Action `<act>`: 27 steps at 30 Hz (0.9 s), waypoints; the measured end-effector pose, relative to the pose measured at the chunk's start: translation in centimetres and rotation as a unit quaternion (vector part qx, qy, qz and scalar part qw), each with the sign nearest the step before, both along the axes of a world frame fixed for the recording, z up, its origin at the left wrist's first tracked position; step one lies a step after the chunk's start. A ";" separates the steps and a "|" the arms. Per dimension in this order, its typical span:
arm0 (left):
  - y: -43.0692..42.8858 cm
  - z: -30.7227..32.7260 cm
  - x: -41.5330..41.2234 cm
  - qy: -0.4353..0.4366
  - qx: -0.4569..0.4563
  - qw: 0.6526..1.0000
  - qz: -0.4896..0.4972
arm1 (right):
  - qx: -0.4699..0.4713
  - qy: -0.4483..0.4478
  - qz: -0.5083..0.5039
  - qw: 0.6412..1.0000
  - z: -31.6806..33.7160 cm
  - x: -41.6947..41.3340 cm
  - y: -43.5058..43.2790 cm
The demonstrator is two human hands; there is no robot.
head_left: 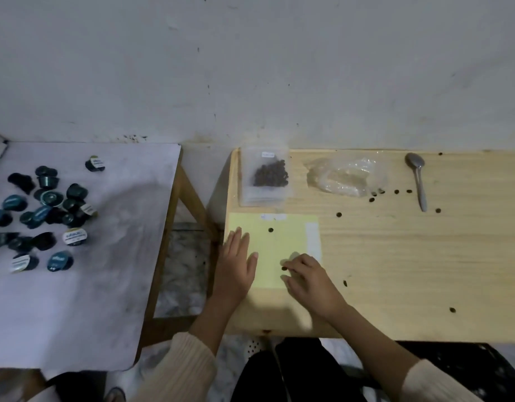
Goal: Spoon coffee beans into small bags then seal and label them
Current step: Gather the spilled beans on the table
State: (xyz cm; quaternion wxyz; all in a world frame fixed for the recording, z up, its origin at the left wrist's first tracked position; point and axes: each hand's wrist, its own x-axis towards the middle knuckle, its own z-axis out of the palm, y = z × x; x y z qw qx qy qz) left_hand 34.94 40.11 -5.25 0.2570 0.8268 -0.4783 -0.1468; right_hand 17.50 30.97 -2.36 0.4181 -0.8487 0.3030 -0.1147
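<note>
A small clear bag of coffee beans (268, 177) with a white label lies at the back left of the wooden table (410, 256). Just in front of it lies a pale yellow label sheet (275, 242). My left hand (236, 265) rests flat on the sheet's left edge. My right hand (307, 278) has curled fingers on the sheet's lower right, fingertips at a dark bean (284, 268). A crumpled clear plastic bag (342, 177) lies mid-back, and a metal spoon (418, 177) lies to its right. Loose beans (339, 214) are scattered over the table.
To the left stands a white-topped table (91, 285) with several dark coffee capsules (47, 210). A gap with wooden legs separates the two tables. A stained wall rises right behind both. My dark-clothed lap is below the table's front edge.
</note>
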 end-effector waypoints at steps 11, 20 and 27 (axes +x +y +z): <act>2.5 -1.0 -1.0 -0.054 0.047 0.997 -0.037 | -0.061 0.032 -0.035 0.997 -0.3 1.3 0.7; 2.5 -1.1 -1.4 -0.081 0.041 0.995 -0.028 | -0.192 0.112 0.049 0.974 -1.5 1.6 0.6; 2.7 -1.5 -1.5 -0.081 -0.008 0.997 -0.019 | 0.152 -0.035 -0.174 0.972 0.5 4.3 -0.7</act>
